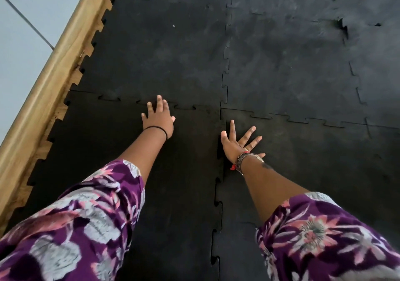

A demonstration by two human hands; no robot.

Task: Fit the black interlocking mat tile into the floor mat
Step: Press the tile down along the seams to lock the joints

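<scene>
Flattened palm-down, the left hand [159,118] is pressed with fingers spread on the black mat tile [134,161], at its toothed far seam with the floor mat [281,53]. At the tile's right seam, the right hand [238,142] is splayed open, nothing gripped.

Both hands are spread flat on the black floor mat [173,59]. The left hand [159,119] presses the near-left tile [112,150] at its far toothed seam; the right hand [237,143] lies just beside the middle seam.
</scene>
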